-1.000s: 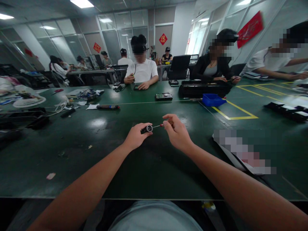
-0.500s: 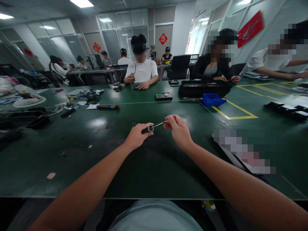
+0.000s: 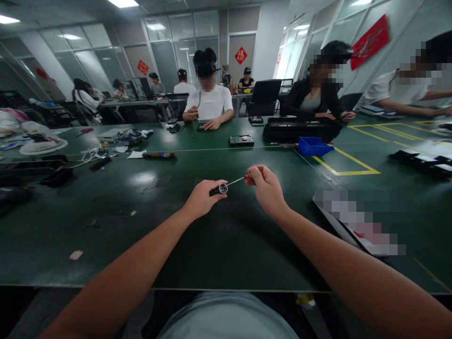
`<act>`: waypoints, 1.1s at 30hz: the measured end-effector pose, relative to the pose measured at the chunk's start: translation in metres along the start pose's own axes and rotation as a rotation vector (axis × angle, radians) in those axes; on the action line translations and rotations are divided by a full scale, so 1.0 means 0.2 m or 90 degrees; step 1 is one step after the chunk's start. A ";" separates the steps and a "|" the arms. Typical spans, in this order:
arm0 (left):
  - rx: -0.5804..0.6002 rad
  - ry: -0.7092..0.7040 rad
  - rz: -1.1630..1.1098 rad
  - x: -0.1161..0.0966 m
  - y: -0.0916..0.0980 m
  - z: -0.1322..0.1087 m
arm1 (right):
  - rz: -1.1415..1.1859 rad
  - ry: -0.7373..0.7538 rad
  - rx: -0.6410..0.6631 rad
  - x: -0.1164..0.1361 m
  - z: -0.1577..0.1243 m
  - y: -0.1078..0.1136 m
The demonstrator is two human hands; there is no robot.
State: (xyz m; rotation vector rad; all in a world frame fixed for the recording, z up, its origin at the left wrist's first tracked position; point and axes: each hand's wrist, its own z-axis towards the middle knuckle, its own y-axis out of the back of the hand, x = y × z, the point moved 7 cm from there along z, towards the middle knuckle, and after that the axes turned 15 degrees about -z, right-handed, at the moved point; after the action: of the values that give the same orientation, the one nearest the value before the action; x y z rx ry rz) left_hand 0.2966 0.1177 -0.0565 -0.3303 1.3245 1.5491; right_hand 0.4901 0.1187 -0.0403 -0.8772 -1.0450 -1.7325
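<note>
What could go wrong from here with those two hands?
The thin tool might slip: its tip is at or near the round end of the black part, close to the fingers of the left hand, and could poke them.

The black part might turn or drop onto the table, since only the left hand seems to grip it, while the right hand holds the tool.

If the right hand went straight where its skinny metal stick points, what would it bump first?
Probably the black tube in the left hand. The thin metal stick in the right hand slants toward the tube's round end; I can't tell if its tip is inside.
</note>
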 end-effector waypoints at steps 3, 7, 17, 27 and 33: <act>0.002 0.003 0.004 -0.01 0.00 0.00 | -0.078 0.053 -0.015 0.06 -0.02 0.02; -0.008 0.001 0.016 -0.01 0.00 0.00 | -0.180 0.132 0.001 0.13 -0.05 0.02; -0.022 0.014 0.029 0.01 0.02 0.00 | -0.206 0.135 0.051 0.13 -0.06 -0.02; -0.024 0.001 0.025 0.01 0.01 0.00 | -0.239 0.168 0.036 0.15 -0.08 -0.02; -0.025 0.005 0.018 0.02 0.01 0.00 | -0.247 0.167 0.025 0.17 -0.09 -0.01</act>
State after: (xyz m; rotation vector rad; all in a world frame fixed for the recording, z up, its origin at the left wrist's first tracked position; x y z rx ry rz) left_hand 0.2932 0.1204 -0.0585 -0.3442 1.3114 1.6015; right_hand 0.4742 0.0923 -0.0184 -0.4220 -1.1159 -2.0732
